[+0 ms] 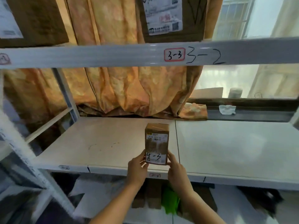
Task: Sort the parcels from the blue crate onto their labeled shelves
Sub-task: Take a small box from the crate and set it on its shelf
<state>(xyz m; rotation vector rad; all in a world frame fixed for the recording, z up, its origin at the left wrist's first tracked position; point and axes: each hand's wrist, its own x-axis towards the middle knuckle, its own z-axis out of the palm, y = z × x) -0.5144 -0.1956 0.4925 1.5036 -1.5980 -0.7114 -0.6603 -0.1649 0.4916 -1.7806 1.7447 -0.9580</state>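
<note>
Small brown parcel [156,143], centre of the frame, upright, its lower label handwritten "4-3". It stands at or just above the front edge of the white shelf board [113,143]; I cannot tell whether its weight is already down. My left hand [137,165] and right hand [176,167] pinch its lower corners from either side, fingers curled against the cardboard, so the hold is narrow and on the parcel alone. A small tag [154,175] on the shelf's front edge, directly below the parcel, is too blurred to read. The beam above carries a red-framed label [174,54] reading "3-3", with "3-2" written beside it. Two larger cartons sit on that upper level, one at upper left [32,21], one at upper centre [171,18]. An orange curtain [121,88] hangs behind the rack. The blue crate is out of view.

Progress, as I judge it: this parcel is at the point of placement, on the level below the 3-row, which fits its mark. Release remains. How many parcels are left I cannot say.
</note>
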